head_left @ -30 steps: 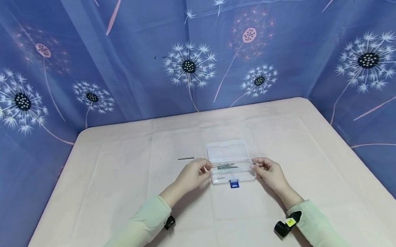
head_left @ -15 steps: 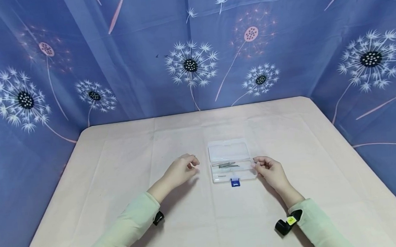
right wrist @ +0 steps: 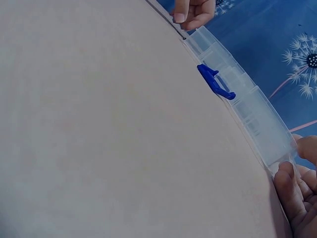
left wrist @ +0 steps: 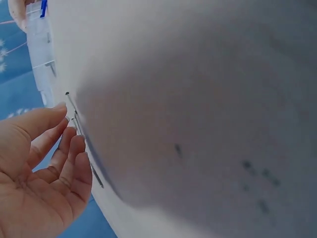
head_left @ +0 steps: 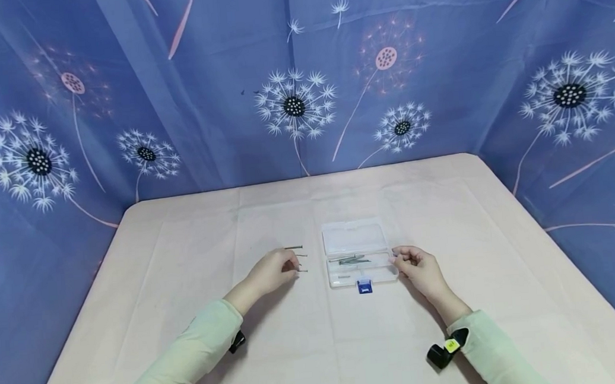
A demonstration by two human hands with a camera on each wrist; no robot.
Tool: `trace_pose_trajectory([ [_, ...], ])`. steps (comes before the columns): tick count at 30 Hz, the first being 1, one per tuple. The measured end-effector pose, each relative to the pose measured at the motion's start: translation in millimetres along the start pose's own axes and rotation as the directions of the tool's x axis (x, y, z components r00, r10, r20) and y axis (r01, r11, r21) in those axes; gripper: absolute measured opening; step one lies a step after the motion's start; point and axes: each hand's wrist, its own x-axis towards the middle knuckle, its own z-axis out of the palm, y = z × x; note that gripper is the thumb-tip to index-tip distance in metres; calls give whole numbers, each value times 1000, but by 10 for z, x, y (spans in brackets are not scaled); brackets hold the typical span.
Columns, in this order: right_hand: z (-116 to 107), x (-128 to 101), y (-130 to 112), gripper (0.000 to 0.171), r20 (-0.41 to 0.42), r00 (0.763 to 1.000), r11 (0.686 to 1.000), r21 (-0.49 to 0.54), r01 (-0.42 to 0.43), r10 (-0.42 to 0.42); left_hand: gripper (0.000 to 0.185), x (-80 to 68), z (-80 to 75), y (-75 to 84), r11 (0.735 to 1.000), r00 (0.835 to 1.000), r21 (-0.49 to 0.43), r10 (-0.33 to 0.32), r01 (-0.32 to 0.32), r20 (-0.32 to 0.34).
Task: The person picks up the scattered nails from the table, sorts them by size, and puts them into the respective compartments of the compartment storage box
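Nails on desk, at 9 o'clock of clear box; left hand relaxed, fingertips touching them. Right hand pinches box's 3 o'clock end.

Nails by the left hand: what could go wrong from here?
1. The loose nails lie side by side on the table at the fingertips of the left hand; thin and round, they may roll or slip when pinched.
2. The clear box sits open with more nails inside; the right hand only touches its end, so a knock could shift it.
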Motion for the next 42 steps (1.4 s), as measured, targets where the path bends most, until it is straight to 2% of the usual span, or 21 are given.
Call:
trace_pose_trajectory([
  [3,1,-8,2,29,-1,1000,1000,9,-5,5,6,10,42,-27,1000,1000,12,-2,2,15],
  [10,-2,-8,8,29,4,1000,1000,11,-8,8,9,56,116,-73,998,999,47,38,-37,-17],
  [19,-9,-2,-24,28,-6,1000,1000,-9,-12,12,9,73,130,30,990,999,140,35,-33,-6],
  [31,2,-9,-20,29,1,1000,1000,5,-19,19,14,-4,187,119,930,997,360,55,-72,55],
  [33,-1,-9,-21,29,2,1000,1000,4,-21,21,14,-14,182,130,931,997,357,50,-69,62],
  [36,-6,-5,-19,29,3,1000,1000,4,-17,17,12,-18,173,135,951,998,304,41,-56,57],
  [39,-8,-4,-9,29,4,1000,1000,5,-11,11,11,-10,173,126,975,998,215,47,-53,33],
  [42,-9,-8,-3,29,4,1000,1000,4,-2,2,8,9,184,110,992,995,80,103,-102,-10],
])
